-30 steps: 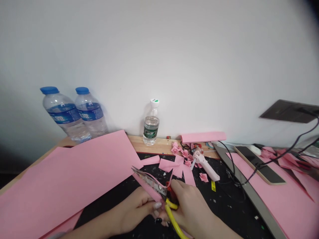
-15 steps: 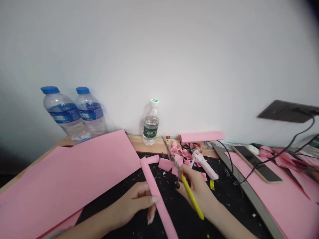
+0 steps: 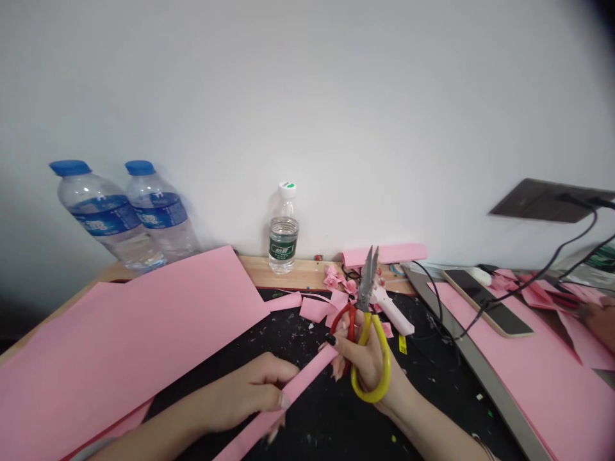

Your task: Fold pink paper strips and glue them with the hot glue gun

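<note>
1. A narrow pink paper strip (image 3: 310, 376) is held aslant above the black mat (image 3: 317, 435), its lower end cut off by the bottom of the view.
2. The strip is gripped part-way along by the left hand (image 3: 254, 390), with thumb and fingers closed on it.
3. The strip's upper end is pinched by the right hand (image 3: 368, 362), in which the scissors (image 3: 366, 288) are also clasped, their red and yellow loops around the fingers and thumb; the blades are pointed away from the wearer, tips slightly parted.
4. Much of the bench's left side is covered by a large pink sheet (image 3: 144, 346).
5. Cut pink pieces (image 3: 314, 310) and small paper flowers (image 3: 333, 280) are scattered beyond the hands, with a glue gun (image 3: 396, 314) laid close to the scissors and partly hidden.
6. A small bottle (image 3: 283, 243) is stood on the bench (image 3: 314, 280) near the wall; two blue-capped bottles (image 3: 103, 218) are seen farther left.
7. At right, a phone (image 3: 485, 304) is laid on another pink sheet (image 3: 523, 358), crossed by a black cable (image 3: 523, 283).
8. Part of another person's hand (image 3: 600, 323) is shown at the right edge; its grip cannot be told.
</note>
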The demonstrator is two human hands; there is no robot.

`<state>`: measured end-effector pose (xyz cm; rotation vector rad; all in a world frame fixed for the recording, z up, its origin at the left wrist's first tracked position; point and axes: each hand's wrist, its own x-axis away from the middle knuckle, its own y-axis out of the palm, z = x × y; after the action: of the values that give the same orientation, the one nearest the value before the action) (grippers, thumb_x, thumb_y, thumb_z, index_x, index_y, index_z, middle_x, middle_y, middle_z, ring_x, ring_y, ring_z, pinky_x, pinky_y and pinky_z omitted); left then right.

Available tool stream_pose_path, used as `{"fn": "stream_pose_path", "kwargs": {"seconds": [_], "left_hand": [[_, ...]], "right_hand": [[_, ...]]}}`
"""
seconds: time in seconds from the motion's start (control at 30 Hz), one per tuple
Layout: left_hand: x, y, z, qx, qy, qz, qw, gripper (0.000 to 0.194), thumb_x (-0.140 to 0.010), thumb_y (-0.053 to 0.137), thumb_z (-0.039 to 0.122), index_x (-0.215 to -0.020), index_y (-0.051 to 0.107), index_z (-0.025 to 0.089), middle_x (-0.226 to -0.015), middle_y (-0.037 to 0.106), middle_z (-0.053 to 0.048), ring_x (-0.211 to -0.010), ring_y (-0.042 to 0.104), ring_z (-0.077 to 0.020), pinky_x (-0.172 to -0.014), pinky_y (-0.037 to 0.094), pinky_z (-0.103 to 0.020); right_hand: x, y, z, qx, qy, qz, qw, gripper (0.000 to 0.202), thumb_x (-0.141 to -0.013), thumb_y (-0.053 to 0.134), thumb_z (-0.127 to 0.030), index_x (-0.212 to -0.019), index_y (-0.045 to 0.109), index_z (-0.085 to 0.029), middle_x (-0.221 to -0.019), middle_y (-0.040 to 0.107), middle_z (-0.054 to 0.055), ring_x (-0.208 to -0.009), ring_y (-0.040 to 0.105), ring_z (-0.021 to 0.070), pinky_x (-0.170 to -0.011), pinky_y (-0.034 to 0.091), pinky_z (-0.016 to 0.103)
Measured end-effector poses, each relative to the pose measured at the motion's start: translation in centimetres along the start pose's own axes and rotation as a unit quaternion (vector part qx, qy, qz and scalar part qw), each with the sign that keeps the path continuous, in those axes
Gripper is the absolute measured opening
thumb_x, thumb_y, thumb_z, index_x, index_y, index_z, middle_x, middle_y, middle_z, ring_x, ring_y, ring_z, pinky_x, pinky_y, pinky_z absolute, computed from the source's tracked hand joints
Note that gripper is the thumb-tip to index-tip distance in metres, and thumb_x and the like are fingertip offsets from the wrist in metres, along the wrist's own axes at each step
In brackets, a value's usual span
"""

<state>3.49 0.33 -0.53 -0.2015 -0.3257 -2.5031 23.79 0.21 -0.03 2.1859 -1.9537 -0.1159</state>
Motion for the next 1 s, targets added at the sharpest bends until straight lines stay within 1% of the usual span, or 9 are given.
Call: {"fn": "stream_pose_path", "kwargs": {"seconds": [0.13, 0.27, 0.37, 0.43, 0.47, 0.6, 0.67, 0.77, 1.0], "left_hand": [[-0.4, 0.6, -0.6, 0.04, 0.009, -0.015, 0.999, 0.032, -0.087, 0.052, 0.046, -0.093, 0.054, 0.014, -0.064, 0.064, -0.003, -0.046, 0.055, -0.0111, -0.051, 0.046, -0.023], [-0.6, 0.6, -0.6, 0.023, -0.005, -0.014, 1.0, 0.036, -0.092, 0.044, 0.049, -0.095, 0.051, 0.014, -0.069, 0.065, -0.004, -0.038, 0.049, -0.0065, -0.041, 0.041, -0.017], [-0.6, 0.0, -0.5, 0.04, -0.014, 0.02, 0.999, 0.034, -0.092, 0.045, 0.048, -0.091, 0.051, 0.015, -0.068, 0.062, -0.001, -0.034, 0.039, -0.0028, -0.036, 0.035, -0.015], [-0.5, -0.5, -0.4, 0.08, -0.016, 0.054, 0.995, 0.031, -0.091, 0.048, 0.047, -0.09, 0.05, 0.016, -0.063, 0.055, 0.005, -0.034, 0.029, -0.0012, -0.035, 0.032, -0.014], [-0.4, -0.8, -0.4, 0.106, -0.018, 0.066, 0.992, 0.029, -0.09, 0.05, 0.046, -0.09, 0.05, 0.017, -0.061, 0.05, 0.007, -0.035, 0.025, -0.001, -0.035, 0.028, -0.014], [-0.3, -1.4, -0.2, 0.19, -0.042, 0.082, 0.977, 0.02, -0.091, 0.051, 0.039, -0.088, 0.048, 0.019, -0.06, 0.035, 0.009, -0.042, 0.018, -0.0026, -0.036, 0.014, -0.013], [-0.3, -1.5, -0.1, 0.211, -0.048, 0.089, 0.972, 0.018, -0.092, 0.05, 0.036, -0.087, 0.048, 0.019, -0.06, 0.033, 0.008, -0.043, 0.017, -0.0031, -0.037, 0.011, -0.014], [-0.3, -1.7, -0.2, 0.228, -0.052, 0.098, 0.967, 0.018, -0.092, 0.049, 0.037, -0.087, 0.048, 0.019, -0.059, 0.031, 0.009, -0.042, 0.015, -0.003, -0.036, 0.009, -0.014], [-0.3, -2.0, -0.5, 0.231, -0.034, 0.11, 0.966, 0.021, -0.093, 0.047, 0.039, -0.087, 0.048, 0.02, -0.057, 0.03, 0.01, -0.04, 0.013, -0.0028, -0.034, 0.009, -0.013]], "right_hand": [[0.2, 0.4, 0.1, 0.041, -0.01, 0.022, 0.999, 0.042, -0.066, 0.075, -0.04, -0.075, 0.038, -0.024, -0.05, 0.053, -0.009, -0.033, 0.054, 0.0113, -0.034, 0.046, 0.022], [0.6, 0.7, 0.4, 0.056, 0.035, -0.009, 0.998, 0.042, -0.069, 0.072, -0.045, -0.079, 0.036, -0.025, -0.057, 0.055, -0.008, -0.038, 0.058, 0.0131, -0.037, 0.048, 0.024], [0.7, 0.1, -0.1, 0.098, 0.052, -0.041, 0.993, 0.04, -0.077, 0.061, -0.054, -0.08, 0.035, -0.024, -0.056, 0.054, -0.008, -0.028, 0.046, 0.0084, -0.028, 0.035, 0.02], [0.5, -0.8, -0.9, 0.138, 0.05, -0.054, 0.988, 0.039, -0.08, 0.053, -0.059, -0.079, 0.036, -0.023, -0.058, 0.053, -0.007, -0.025, 0.035, 0.0046, -0.025, 0.023, 0.018], [0.5, -1.3, -1.4, 0.165, 0.048, -0.063, 0.983, 0.039, -0.08, 0.053, -0.059, -0.079, 0.036, -0.023, -0.06, 0.053, -0.007, -0.027, 0.033, 0.0041, -0.026, 0.022, 0.019], [0.3, -2.7, -3.6, 0.303, 0.004, -0.073, 0.95, 0.028, -0.082, 0.056, -0.044, -0.078, 0.038, -0.023, -0.067, 0.046, -0.006, -0.051, 0.044, 0.0092, -0.046, 0.037, 0.022], [0.5, -3.1, -4.3, 0.391, 0.02, -0.092, 0.915, 0.023, -0.083, 0.055, -0.039, -0.078, 0.04, -0.022, -0.068, 0.046, -0.005, -0.059, 0.044, 0.0116, -0.053, 0.037, 0.024], [0.8, -3.4, -4.6, 0.489, 0.053, -0.105, 0.864, 0.025, -0.083, 0.055, -0.04, -0.073, 0.044, -0.021, -0.065, 0.046, -0.004, -0.059, 0.042, 0.0125, -0.053, 0.033, 0.024], [1.3, -3.4, -5.6, 0.473, 0.094, -0.199, 0.853, 0.03, -0.088, 0.048, -0.047, -0.082, 0.054, -0.018, -0.069, 0.048, -0.002, -0.06, 0.041, 0.0127, -0.051, 0.033, 0.022]]}}
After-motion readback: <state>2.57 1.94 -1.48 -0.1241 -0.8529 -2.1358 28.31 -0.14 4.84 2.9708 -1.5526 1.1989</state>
